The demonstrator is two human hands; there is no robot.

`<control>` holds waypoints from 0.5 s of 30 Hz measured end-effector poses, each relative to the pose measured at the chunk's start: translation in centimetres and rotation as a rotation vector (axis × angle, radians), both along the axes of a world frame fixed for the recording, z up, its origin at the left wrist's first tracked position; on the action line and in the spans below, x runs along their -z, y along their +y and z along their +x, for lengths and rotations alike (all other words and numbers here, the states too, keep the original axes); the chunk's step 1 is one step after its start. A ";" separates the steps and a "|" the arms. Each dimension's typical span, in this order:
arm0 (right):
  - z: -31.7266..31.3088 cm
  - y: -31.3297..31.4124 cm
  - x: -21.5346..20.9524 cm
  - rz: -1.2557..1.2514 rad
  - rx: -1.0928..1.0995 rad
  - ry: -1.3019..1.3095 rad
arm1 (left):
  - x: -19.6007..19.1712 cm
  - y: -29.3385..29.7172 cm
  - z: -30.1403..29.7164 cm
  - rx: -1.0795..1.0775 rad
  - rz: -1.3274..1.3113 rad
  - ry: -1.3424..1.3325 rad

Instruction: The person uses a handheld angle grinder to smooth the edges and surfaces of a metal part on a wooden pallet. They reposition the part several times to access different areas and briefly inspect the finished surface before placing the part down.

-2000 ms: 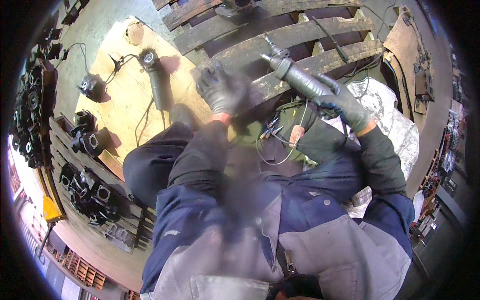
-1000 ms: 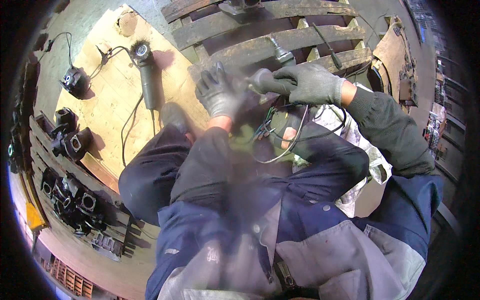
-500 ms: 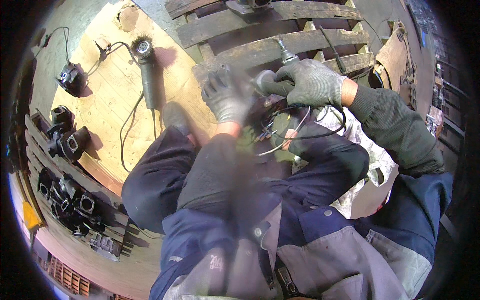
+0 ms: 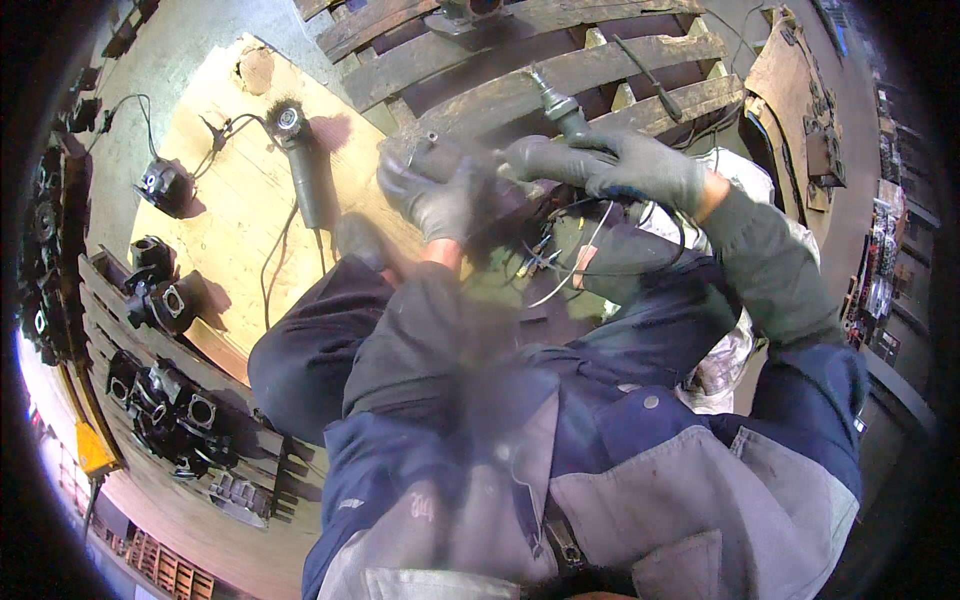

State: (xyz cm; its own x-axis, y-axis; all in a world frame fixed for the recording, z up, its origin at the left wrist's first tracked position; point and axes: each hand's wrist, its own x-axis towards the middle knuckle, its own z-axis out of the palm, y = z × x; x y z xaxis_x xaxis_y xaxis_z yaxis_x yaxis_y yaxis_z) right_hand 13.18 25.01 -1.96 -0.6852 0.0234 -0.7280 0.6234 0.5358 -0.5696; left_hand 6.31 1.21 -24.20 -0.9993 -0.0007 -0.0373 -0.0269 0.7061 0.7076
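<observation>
My left hand [image 4: 440, 205], in a grey glove, is closed round a dark metal part [image 4: 437, 155] above the near edge of a pallet. A blur in the middle of the picture hides some of that part. My right hand [image 4: 650, 170], also gloved, grips a dark hand tool [image 4: 570, 120] whose narrow metal nose points up and away over the slats. Both hands are close together, in front of my bent knees. Below them lies a tangle of cables with one pale wire [image 4: 575, 270].
On the wooden board [image 4: 240, 170] at left lies an angle grinder [image 4: 300, 165] with a wire brush. Black metal housings [image 4: 165, 295] stand on the left pallet, several more [image 4: 160, 400] nearer. A dark bar [image 4: 648, 78] rests on the far pallet [image 4: 520, 95]. White sacking [image 4: 725, 360] lies right.
My view has shifted a little, so the surroundings sit differently. The left hand now wraps round the metal part, and the right hand with the tool has tilted slightly.
</observation>
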 end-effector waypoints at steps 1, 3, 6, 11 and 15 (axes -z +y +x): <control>1.8 0.2 -0.1 -0.169 0.157 0.053 | 0.2 0.2 -0.2 -0.115 0.116 -0.179; 4.1 -0.1 1.0 -0.203 0.470 0.013 | 0.2 0.7 -0.7 -0.344 0.350 -0.646; 7.4 -0.4 2.0 -0.317 0.776 0.189 | -0.5 3.0 -1.7 -0.360 0.128 -0.758; 8.2 0.6 3.2 -0.380 0.810 0.265 | -1.3 6.0 -2.1 -0.480 -0.084 -0.677; 7.8 1.1 3.0 -0.395 0.738 0.238 | -0.5 4.1 -3.1 0.508 -0.602 -0.254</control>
State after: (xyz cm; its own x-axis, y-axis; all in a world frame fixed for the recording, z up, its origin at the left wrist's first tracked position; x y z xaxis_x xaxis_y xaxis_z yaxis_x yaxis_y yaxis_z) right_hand 20.98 26.09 -4.94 -0.7296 0.2975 -0.6158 0.5743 -0.2225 -0.7878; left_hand 3.23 5.27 -23.70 -0.8446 0.3566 -0.3993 0.2893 0.9316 0.2200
